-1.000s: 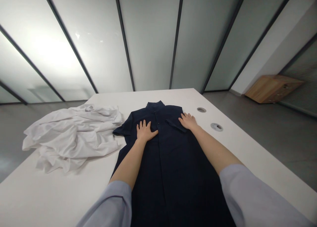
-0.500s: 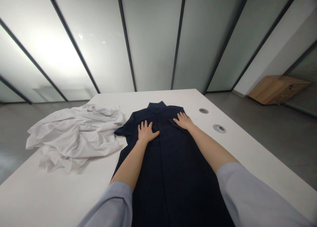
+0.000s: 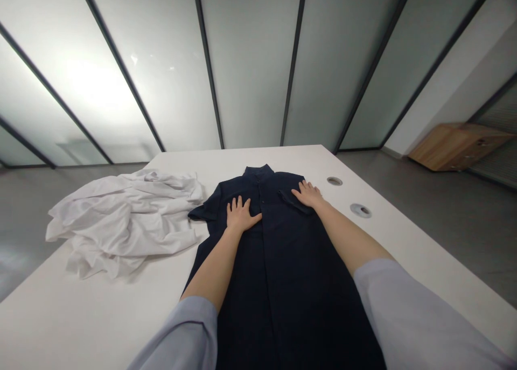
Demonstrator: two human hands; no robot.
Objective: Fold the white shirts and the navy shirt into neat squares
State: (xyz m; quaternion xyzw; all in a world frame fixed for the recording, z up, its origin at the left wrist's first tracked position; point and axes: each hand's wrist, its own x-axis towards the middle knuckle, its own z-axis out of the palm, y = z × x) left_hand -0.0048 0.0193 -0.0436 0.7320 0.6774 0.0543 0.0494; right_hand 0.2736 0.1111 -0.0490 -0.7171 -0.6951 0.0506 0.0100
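A dark navy short-sleeved shirt (image 3: 291,262) lies spread on the white table (image 3: 92,316), its collar at the far end and its button front facing up. My left hand (image 3: 240,216) rests open on the left side of the chest, fingers spread and thumb near the button strip. On the right, my right hand (image 3: 309,194) lies with fingers stretched out near the shoulder, over the right sleeve, which is folded in across the chest. The left sleeve sticks out to the side. Part of the right sleeve is hidden under that hand.
A crumpled heap of white cloth (image 3: 129,219) lies on the table to the left of the shirt. Two round cable holes (image 3: 361,210) are set in the tabletop at right. Beyond stand frosted glass panels (image 3: 250,68) and a wooden cabinet (image 3: 456,146).
My right hand has shifted a little to the right, toward the shirt's shoulder edge, showing more of the folded sleeve. The left hand stays in place on the chest.
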